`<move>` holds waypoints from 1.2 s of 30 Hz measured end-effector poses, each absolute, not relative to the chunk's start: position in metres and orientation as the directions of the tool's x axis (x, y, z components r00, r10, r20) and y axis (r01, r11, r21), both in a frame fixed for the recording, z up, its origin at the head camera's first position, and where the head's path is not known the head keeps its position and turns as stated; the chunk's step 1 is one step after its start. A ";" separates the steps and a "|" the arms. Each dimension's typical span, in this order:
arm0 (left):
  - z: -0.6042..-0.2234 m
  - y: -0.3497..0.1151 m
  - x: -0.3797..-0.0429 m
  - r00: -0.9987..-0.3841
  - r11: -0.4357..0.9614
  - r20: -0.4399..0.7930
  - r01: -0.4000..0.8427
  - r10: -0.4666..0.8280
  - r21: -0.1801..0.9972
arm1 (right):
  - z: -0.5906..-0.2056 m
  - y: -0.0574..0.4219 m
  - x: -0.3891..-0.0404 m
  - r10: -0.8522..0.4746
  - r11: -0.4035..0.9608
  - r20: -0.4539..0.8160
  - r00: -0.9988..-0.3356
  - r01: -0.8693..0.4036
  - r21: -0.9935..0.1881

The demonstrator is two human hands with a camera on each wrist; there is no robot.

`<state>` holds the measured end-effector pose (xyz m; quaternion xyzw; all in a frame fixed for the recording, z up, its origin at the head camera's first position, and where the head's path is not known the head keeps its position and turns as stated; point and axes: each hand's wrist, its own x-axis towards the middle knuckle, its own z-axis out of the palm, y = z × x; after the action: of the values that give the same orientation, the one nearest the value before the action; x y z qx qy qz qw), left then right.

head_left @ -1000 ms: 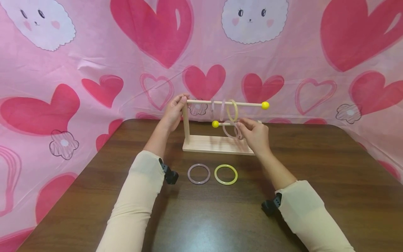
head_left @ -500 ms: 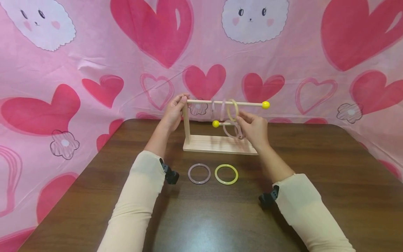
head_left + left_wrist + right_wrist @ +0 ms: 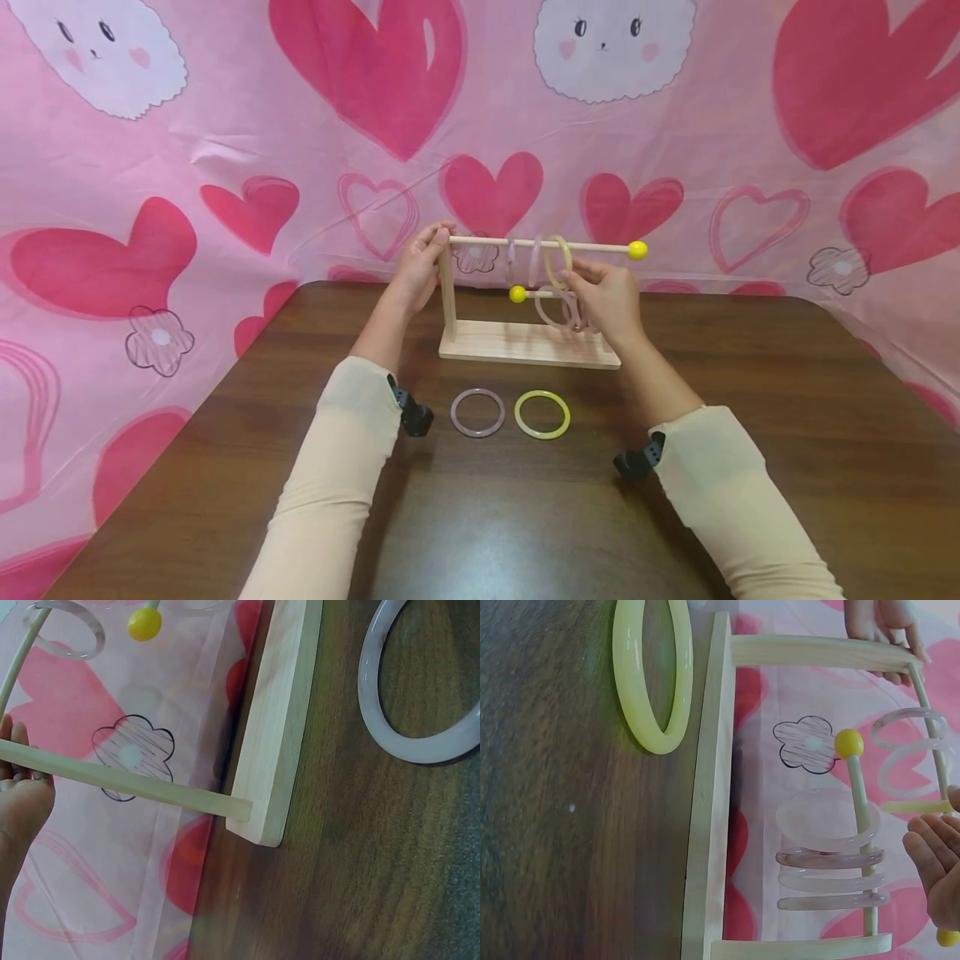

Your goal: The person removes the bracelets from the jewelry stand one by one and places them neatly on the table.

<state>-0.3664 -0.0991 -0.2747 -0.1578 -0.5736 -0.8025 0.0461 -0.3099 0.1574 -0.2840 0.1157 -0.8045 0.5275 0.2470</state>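
Note:
A wooden bangle stand (image 3: 491,340) stands on the table, with a long upper rod and a shorter lower one. My left hand (image 3: 422,265) grips the top of its left post (image 3: 112,775). On the upper rod hang two pale purple bangles (image 3: 881,729) and a yellow bangle (image 3: 549,265). Thumb and fingertips of my right hand (image 3: 611,304) pinch the yellow bangle's right edge. In the right wrist view that bangle appears edge-on between thumb and fingers. Several pinkish bangles (image 3: 829,859) hang on the lower rod, partly behind my right hand in the head view.
In front of the stand, a purple bangle (image 3: 453,413) and a yellow-green bangle (image 3: 517,415) lie flat on the brown table (image 3: 480,508). Yellow balls cap the upper rod (image 3: 637,250) and the lower rod (image 3: 517,294). A pink heart-print cloth (image 3: 315,125) hangs behind.
My right hand has risen from beside the lower rod's bangles to the yellow bangle on the upper rod and now pinches it. The left hand stays on the post.

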 end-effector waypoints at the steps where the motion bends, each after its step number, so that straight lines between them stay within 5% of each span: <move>1: -0.275 -0.099 -0.367 -0.945 -0.338 0.308 0.257 0.107 0.905 | -0.284 0.157 -0.310 0.073 0.425 0.522 -0.850 -0.447 -0.787; 36: -0.277 -0.100 -0.368 -0.935 -0.340 0.336 0.281 0.115 0.898 | -0.285 0.153 -0.311 0.159 0.557 0.635 -0.756 -0.463 -0.689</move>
<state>-0.3676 -0.0997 -0.2771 -0.1731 -0.5722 -0.7999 0.0518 -0.3112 0.1532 -0.2849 0.0932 -0.8157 0.4611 0.3368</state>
